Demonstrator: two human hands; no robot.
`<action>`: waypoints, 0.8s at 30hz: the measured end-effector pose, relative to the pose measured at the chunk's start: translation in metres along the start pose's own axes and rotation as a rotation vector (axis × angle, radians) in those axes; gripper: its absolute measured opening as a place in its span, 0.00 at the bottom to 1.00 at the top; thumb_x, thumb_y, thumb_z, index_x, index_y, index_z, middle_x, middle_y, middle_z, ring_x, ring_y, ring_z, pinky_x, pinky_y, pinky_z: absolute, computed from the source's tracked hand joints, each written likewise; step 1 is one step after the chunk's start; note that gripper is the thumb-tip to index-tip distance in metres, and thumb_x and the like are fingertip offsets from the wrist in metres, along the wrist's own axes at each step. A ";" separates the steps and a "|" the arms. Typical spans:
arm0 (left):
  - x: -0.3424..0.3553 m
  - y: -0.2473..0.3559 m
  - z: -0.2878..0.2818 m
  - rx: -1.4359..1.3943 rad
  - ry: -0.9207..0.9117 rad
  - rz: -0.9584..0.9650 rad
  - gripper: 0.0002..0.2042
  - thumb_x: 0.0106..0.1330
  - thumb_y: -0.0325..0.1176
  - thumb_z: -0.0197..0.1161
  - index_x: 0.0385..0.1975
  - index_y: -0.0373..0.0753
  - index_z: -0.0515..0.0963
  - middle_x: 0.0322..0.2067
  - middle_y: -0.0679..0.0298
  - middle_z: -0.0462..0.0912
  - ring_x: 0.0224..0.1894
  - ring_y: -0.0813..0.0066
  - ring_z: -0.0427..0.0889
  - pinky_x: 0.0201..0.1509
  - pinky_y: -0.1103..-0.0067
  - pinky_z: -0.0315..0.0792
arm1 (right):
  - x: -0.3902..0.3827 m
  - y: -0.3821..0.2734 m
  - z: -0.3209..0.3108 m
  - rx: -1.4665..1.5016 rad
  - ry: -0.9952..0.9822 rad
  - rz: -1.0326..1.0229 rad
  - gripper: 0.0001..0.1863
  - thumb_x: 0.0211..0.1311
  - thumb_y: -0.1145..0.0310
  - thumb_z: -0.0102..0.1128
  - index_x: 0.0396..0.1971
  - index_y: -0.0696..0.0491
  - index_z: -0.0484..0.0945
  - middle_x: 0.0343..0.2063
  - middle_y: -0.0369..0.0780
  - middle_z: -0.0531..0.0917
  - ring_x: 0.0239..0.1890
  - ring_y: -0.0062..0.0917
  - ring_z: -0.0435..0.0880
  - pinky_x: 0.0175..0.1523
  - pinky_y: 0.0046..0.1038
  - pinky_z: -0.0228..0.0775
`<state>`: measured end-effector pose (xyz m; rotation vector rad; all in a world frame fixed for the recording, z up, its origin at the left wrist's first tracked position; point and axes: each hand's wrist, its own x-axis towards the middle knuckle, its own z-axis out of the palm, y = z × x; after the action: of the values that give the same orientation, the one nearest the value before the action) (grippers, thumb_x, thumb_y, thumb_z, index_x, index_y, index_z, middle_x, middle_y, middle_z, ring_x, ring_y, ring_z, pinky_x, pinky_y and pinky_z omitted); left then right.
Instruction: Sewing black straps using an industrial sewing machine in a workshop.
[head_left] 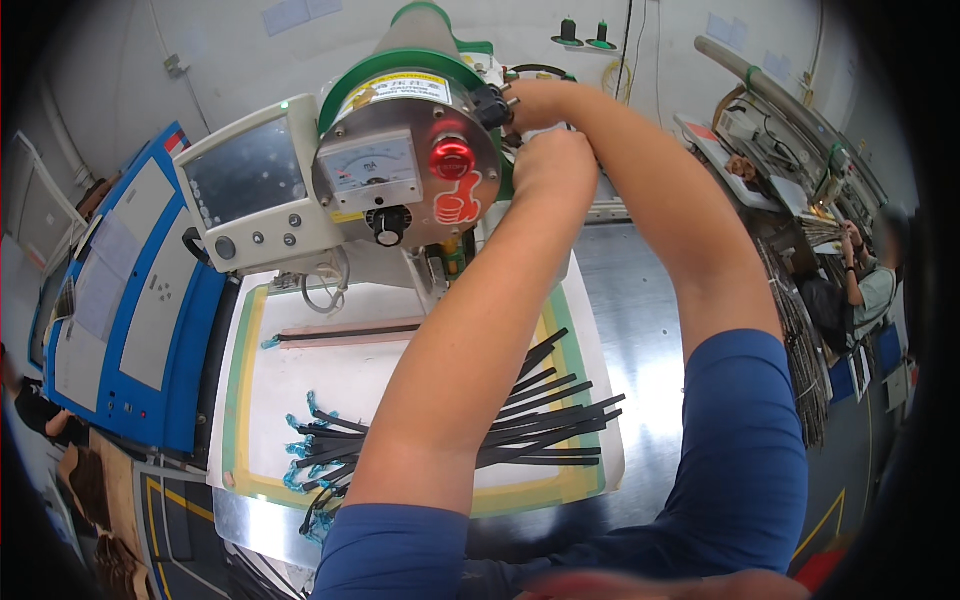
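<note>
Both my arms, in blue short sleeves, reach forward to the right side of a machine (480, 195) with a round metal front and green rim. My left hand (556, 150) is bent at the wrist there, its fingers hidden. Close above it, my right hand (535, 105) is beside a black fitting (492, 105) on the machine; its fingers are hidden too. Whether either hand holds anything does not show. Under my left forearm lies a fanned pile of flat black straps (550, 424) with clear bluish ends (296, 450). Farther back, one black strap (345, 333) rests along a pinkish strip (360, 342).
A white sheet (270, 400) edged with green and yellow tape covers part of the metal table (650, 360). The machine carries a screen (245, 170), a dial gauge, a knob (388, 226) and a lit red button (452, 157). A blue cabinet (150, 300) stands left; people work at both sides.
</note>
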<state>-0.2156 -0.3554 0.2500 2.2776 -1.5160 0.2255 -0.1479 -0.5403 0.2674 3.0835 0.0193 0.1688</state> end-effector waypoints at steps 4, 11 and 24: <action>0.006 -0.001 0.003 -0.020 0.053 -0.036 0.11 0.65 0.25 0.61 0.44 0.31 0.86 0.43 0.46 0.89 0.47 0.51 0.90 0.51 0.62 0.85 | -0.036 0.005 0.006 0.317 0.203 0.191 0.21 0.54 0.66 0.76 0.49 0.51 0.83 0.31 0.41 0.85 0.35 0.30 0.84 0.44 0.35 0.76; 0.003 -0.006 0.018 -0.352 0.254 -0.112 0.10 0.65 0.25 0.61 0.41 0.33 0.87 0.45 0.49 0.88 0.51 0.51 0.88 0.54 0.63 0.82 | -0.087 0.013 0.046 1.268 0.039 0.277 0.13 0.64 0.69 0.66 0.46 0.58 0.84 0.36 0.35 0.87 0.38 0.20 0.84 0.46 0.27 0.78; -0.018 -0.012 0.017 -0.252 0.302 0.337 0.10 0.64 0.25 0.57 0.39 0.37 0.86 0.41 0.52 0.87 0.47 0.51 0.85 0.52 0.61 0.79 | -0.140 0.000 0.045 1.477 0.160 0.133 0.06 0.56 0.73 0.70 0.30 0.48 0.81 0.22 0.25 0.76 0.19 0.08 0.62 0.24 0.18 0.49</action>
<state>-0.2133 -0.3432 0.2259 1.7009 -1.6493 0.4250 -0.2821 -0.5450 0.2071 4.5191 -0.1038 0.6673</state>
